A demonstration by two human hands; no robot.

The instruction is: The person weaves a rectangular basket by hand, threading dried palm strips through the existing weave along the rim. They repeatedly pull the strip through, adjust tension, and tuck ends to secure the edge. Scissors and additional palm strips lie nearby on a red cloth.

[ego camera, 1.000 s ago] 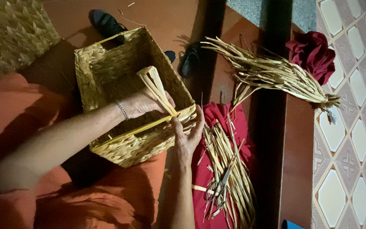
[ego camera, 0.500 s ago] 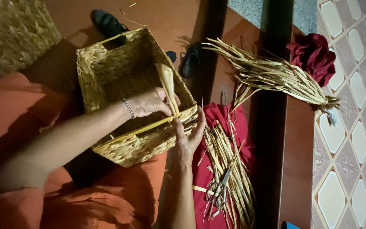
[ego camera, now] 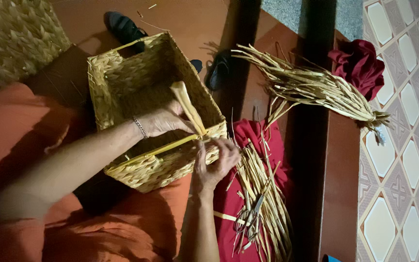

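A square woven straw basket (ego camera: 122,77) rests on my lap, tilted toward me. My left hand (ego camera: 163,121), with a thin bracelet on the wrist, reaches inside it and grips a flat pale reed strip (ego camera: 186,104) that stands up over the near right corner. My right hand (ego camera: 214,162) presses against the outside of that same corner, fingers pinching the rim where the strip meets it. A yellow rod (ego camera: 158,150) runs along the basket's near rim.
Loose dried reeds (ego camera: 260,194) and scissors (ego camera: 250,221) lie on a red cloth (ego camera: 255,133) right of my hand. A tied reed bundle (ego camera: 311,90) lies further right beside a dark red cloth (ego camera: 360,65). Another woven piece (ego camera: 15,34) sits top left; dark shoes (ego camera: 122,26) lie beyond.
My left hand has drawn the reed strip to the right, from the middle of the basket to its near right corner. My right hand stays at the rim.
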